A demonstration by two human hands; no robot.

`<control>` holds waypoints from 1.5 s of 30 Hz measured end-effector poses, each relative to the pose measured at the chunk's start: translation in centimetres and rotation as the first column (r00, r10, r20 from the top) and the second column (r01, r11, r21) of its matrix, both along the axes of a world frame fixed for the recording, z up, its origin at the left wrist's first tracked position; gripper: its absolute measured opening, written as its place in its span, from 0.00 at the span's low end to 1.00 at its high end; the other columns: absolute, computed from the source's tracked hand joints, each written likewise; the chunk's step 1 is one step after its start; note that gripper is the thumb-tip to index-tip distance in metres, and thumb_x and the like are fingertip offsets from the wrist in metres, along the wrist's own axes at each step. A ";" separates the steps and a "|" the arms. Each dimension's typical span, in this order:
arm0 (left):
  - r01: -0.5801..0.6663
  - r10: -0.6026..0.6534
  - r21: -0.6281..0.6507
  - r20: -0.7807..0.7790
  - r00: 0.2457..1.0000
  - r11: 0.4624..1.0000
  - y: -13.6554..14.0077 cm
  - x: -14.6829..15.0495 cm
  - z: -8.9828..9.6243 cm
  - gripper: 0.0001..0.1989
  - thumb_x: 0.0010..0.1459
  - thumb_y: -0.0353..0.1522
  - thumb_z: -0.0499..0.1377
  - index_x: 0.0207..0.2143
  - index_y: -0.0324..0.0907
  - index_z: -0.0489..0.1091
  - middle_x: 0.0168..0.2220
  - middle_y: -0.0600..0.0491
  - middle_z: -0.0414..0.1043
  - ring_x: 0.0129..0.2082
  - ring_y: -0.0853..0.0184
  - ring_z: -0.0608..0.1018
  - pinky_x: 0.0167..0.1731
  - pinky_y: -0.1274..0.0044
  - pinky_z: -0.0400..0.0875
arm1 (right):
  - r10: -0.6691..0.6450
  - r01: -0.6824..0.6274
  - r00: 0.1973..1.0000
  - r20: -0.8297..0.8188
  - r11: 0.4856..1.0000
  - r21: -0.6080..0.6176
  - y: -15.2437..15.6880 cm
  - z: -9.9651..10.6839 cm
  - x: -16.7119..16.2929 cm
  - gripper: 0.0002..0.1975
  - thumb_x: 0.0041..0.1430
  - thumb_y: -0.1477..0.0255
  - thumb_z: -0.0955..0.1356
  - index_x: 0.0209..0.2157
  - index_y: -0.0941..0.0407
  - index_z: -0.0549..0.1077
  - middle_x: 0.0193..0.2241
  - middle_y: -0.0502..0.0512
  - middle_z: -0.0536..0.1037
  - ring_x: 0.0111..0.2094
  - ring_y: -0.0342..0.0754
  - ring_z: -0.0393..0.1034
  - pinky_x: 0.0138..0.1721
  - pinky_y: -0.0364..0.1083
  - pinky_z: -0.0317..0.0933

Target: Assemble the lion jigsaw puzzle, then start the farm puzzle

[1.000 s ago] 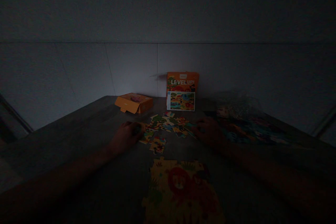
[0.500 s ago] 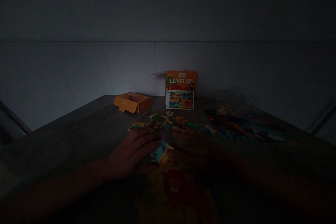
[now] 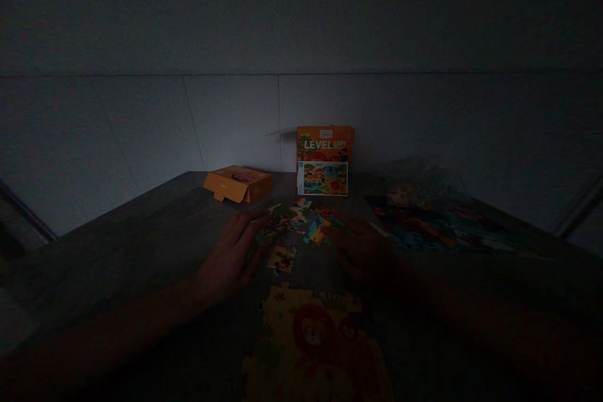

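My left fingers [image 3: 249, 225] spread loosely by colourful flat cardboard puzzle pieces [image 3: 298, 224] lying between them and my right fingers [image 3: 352, 231], too dark to tell if gripping, joined yellow-and-red lion puzzle section [image 3: 313, 339] nearer me than both.

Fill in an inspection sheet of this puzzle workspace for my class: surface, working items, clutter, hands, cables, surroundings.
Surface: grey table, dimly lit.
Working items: joined lion section nearest the person; loose pieces beyond it; picture card standing in front of the upright LEVEL UP! box.
Clutter: orange carton lying at far left, flap open; clear plastic and a dark multicoloured spread at right, too dim to identify.
Hands: left hand beside the loose pieces, fingers extended; right hand on their other side, grip unclear.
Cables: nothing seen.
Surroundings: panelled wall behind.
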State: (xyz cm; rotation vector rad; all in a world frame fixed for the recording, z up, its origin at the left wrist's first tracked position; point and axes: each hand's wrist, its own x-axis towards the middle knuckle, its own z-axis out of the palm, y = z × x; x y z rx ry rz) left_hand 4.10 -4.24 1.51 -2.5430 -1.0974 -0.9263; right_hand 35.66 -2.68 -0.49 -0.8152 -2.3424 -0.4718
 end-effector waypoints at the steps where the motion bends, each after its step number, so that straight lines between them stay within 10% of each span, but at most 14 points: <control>1: -0.105 0.105 -0.038 0.011 0.994 0.994 0.7 -0.3 -0.4 0.23 0.66 0.31 0.51 0.62 0.41 0.56 0.57 0.41 0.63 0.57 0.53 0.67 0.57 0.60 0.66 | -0.072 0.071 0.997 -0.035 0.997 -0.029 0.4 -0.2 0.1 0.26 0.57 0.79 0.63 0.58 0.59 0.70 0.59 0.66 0.69 0.62 0.60 0.62 0.56 0.58 0.65; 7: -0.504 0.430 -0.327 -0.274 0.860 0.799 4.0 -2.1 -2.7 0.19 0.67 0.35 0.48 0.55 0.38 0.67 0.54 0.38 0.68 0.54 0.50 0.73 0.52 0.59 0.68 | -0.318 0.315 0.948 0.019 0.927 -0.204 1.8 -0.6 0.6 0.22 0.52 0.78 0.66 0.50 0.56 0.77 0.53 0.66 0.75 0.52 0.62 0.72 0.50 0.59 0.68; 14: -0.483 0.398 -0.323 -0.296 0.868 0.814 3.7 -1.8 -1.8 0.19 0.67 0.36 0.47 0.53 0.39 0.69 0.52 0.39 0.71 0.50 0.53 0.76 0.50 0.64 0.71 | -0.242 0.254 0.966 0.092 0.954 -0.158 1.9 -0.6 0.6 0.15 0.55 0.77 0.65 0.41 0.56 0.81 0.39 0.61 0.81 0.51 0.62 0.69 0.51 0.60 0.64; 35: -0.506 0.390 -0.261 -0.389 0.835 0.822 4.4 -2.8 -1.0 0.14 0.65 0.31 0.51 0.47 0.38 0.73 0.39 0.42 0.72 0.39 0.59 0.76 0.42 0.70 0.71 | -0.240 0.261 0.963 0.120 0.943 -0.206 1.8 -0.3 0.5 0.12 0.61 0.76 0.64 0.39 0.60 0.80 0.40 0.63 0.76 0.48 0.57 0.65 0.50 0.55 0.62; 40: -0.316 0.306 -0.141 -0.090 0.948 0.938 3.9 -2.7 -1.0 0.16 0.65 0.32 0.52 0.54 0.39 0.67 0.45 0.43 0.69 0.46 0.57 0.73 0.45 0.68 0.71 | -0.231 0.251 0.966 0.115 0.946 -0.203 1.9 -0.4 0.5 0.12 0.60 0.77 0.64 0.40 0.61 0.80 0.40 0.64 0.76 0.47 0.57 0.66 0.49 0.55 0.62; 45: 0.152 -0.155 -0.123 -0.012 0.988 0.981 1.8 -1.3 -0.4 0.13 0.69 0.29 0.48 0.53 0.42 0.65 0.47 0.46 0.68 0.47 0.62 0.73 0.47 0.73 0.71 | -0.200 0.215 0.976 0.090 0.953 -0.213 2.2 -0.6 0.6 0.12 0.61 0.77 0.64 0.39 0.62 0.79 0.39 0.64 0.76 0.46 0.57 0.66 0.49 0.55 0.63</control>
